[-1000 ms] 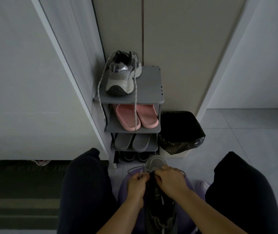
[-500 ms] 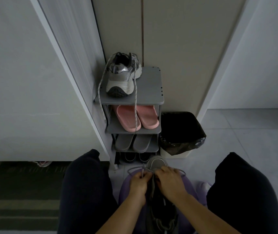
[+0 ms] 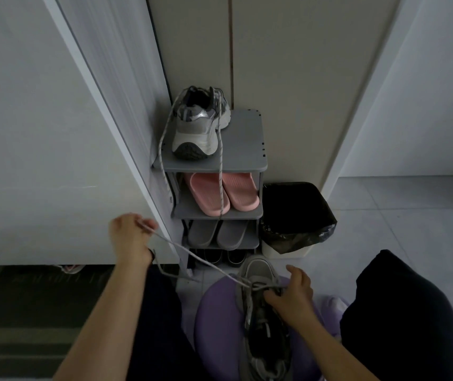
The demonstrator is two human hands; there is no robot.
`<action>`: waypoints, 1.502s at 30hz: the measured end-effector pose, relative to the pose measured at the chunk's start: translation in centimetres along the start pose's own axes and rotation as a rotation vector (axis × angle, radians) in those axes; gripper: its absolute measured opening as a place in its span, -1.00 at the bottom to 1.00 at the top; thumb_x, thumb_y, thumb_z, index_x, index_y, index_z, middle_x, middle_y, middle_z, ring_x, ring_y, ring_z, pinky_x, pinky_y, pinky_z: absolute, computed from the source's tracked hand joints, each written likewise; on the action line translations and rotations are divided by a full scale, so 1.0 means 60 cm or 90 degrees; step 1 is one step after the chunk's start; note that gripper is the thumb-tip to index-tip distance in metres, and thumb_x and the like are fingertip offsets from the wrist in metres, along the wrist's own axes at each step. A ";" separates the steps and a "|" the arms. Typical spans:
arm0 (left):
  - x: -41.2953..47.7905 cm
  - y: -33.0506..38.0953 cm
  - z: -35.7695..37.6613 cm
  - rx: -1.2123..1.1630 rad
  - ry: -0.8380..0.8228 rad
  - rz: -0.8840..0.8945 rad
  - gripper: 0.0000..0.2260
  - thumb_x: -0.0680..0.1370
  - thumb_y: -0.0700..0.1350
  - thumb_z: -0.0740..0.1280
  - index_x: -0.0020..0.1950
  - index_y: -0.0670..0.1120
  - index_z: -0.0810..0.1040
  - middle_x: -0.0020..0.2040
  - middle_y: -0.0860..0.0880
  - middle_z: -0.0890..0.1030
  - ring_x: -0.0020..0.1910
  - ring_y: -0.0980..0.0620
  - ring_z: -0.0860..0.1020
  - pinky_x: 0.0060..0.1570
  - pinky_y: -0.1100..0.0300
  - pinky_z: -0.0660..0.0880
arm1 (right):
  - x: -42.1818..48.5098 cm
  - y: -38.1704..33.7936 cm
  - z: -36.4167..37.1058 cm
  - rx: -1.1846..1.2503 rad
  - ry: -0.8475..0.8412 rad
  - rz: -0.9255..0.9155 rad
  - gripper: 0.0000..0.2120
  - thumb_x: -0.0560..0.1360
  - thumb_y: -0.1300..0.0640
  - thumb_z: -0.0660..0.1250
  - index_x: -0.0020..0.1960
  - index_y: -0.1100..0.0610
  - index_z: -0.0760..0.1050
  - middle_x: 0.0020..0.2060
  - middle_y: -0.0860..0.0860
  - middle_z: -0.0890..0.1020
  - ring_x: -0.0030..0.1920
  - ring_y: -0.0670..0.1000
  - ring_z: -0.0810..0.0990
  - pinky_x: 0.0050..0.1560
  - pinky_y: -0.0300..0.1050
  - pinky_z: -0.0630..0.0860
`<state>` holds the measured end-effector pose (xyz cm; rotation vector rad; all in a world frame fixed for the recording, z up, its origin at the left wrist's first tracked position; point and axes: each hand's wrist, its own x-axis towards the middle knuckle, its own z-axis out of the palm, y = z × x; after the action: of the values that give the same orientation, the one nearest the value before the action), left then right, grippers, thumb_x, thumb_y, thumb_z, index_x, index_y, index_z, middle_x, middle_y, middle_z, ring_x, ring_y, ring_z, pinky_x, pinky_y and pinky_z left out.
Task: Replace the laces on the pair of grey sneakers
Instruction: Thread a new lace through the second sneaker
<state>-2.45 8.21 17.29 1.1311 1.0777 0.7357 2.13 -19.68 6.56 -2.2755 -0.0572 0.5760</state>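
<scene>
Rack (image 3: pixel 244 149) ahead carries second sneaker (image 3: pixel 196 127), laces (image 3: pixel 221 174) dangling; bin (image 3: pixel 296 215) beside | sneaker (image 3: pixel 259 272) lies toe-out on purple cushion (image 3: pixel 217 314), right grip (image 3: pixel 291 295) curled on its tongue | left grip (image 3: pixel 130 237) pinches lace (image 3: pixel 192 254), taut leftward

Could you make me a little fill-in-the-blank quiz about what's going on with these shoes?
The left hand grips a taut ____ running to the sneaker under the right hand.
The other grey sneaker stands on the rack's ____ shelf.
The slippers one shelf below are ____.
The bin beside the rack holds a ____ bag.
Missing words: lace; top; pink; black.
</scene>
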 end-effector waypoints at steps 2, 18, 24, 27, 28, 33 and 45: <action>-0.041 -0.054 0.027 0.197 -0.147 -0.027 -0.78 0.53 -0.26 0.12 -0.30 -0.14 0.38 -0.51 -0.06 0.46 -0.57 0.06 0.41 -0.47 0.21 0.33 | -0.003 -0.002 0.006 0.009 -0.004 -0.007 -0.18 0.38 0.12 0.42 0.48 0.16 0.03 0.49 0.15 0.01 0.47 0.18 0.07 0.43 -0.02 0.14; -0.154 -0.254 0.045 0.670 -0.498 0.289 -0.90 0.54 -0.14 0.27 -0.04 -0.16 0.52 -0.04 -0.11 0.59 -0.12 0.04 0.52 -0.15 0.29 0.37 | 0.004 0.024 0.036 0.222 0.029 0.035 -0.16 0.38 0.07 0.47 0.49 0.11 0.06 0.50 0.10 0.08 0.49 0.10 0.11 0.46 0.07 0.17; -0.087 -0.145 0.027 0.804 -0.334 0.410 -0.88 0.57 -0.15 0.19 -0.03 -0.13 0.50 -0.07 -0.11 0.59 -0.12 -0.06 0.54 -0.20 0.15 0.33 | 0.011 0.035 0.032 0.190 0.035 0.030 -0.09 0.34 0.06 0.51 0.50 0.16 0.04 0.51 0.13 0.05 0.51 0.12 0.04 0.49 0.07 0.09; -0.022 -0.050 -0.023 0.814 -0.139 0.418 -0.89 0.55 -0.21 0.19 -0.11 -0.17 0.48 -0.17 -0.14 0.53 -0.20 -0.12 0.51 -0.25 0.05 0.39 | 0.015 0.040 0.035 0.226 0.023 0.052 -0.03 0.32 0.05 0.52 0.51 0.15 -0.02 0.50 0.13 0.10 0.49 0.13 0.09 0.47 0.10 0.14; -0.010 -0.031 -0.038 0.826 -0.101 0.400 -0.89 0.56 -0.22 0.18 -0.12 -0.18 0.47 -0.19 -0.12 0.51 -0.23 -0.08 0.48 -0.29 0.08 0.34 | 0.014 0.039 0.037 0.250 0.008 0.058 -0.02 0.33 0.05 0.52 0.52 0.14 -0.04 0.49 0.12 0.12 0.48 0.13 0.13 0.46 0.11 0.18; -0.027 -0.085 -0.036 1.048 -0.261 0.353 -0.83 0.56 -0.19 0.14 0.12 -0.13 0.44 0.11 -0.14 0.52 0.06 -0.12 0.53 -0.03 0.07 0.46 | 0.016 0.035 0.043 0.310 -0.052 0.066 -0.17 0.38 0.09 0.47 0.49 0.15 0.07 0.40 0.13 0.31 0.38 0.12 0.34 0.37 0.03 0.35; -0.137 -0.220 0.032 0.692 -0.551 0.297 -0.91 0.54 -0.15 0.26 -0.07 -0.15 0.51 -0.21 0.02 0.48 -0.18 0.04 0.48 -0.20 0.25 0.34 | 0.002 0.018 0.025 0.298 -0.080 -0.053 -0.90 0.51 0.28 0.30 -0.08 0.10 0.44 -0.15 -0.02 0.60 -0.16 -0.14 0.56 -0.22 -0.49 0.46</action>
<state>-4.12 -3.66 7.23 2.3820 0.3889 -0.1365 1.46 -19.40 4.83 -1.7749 -0.0700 0.6159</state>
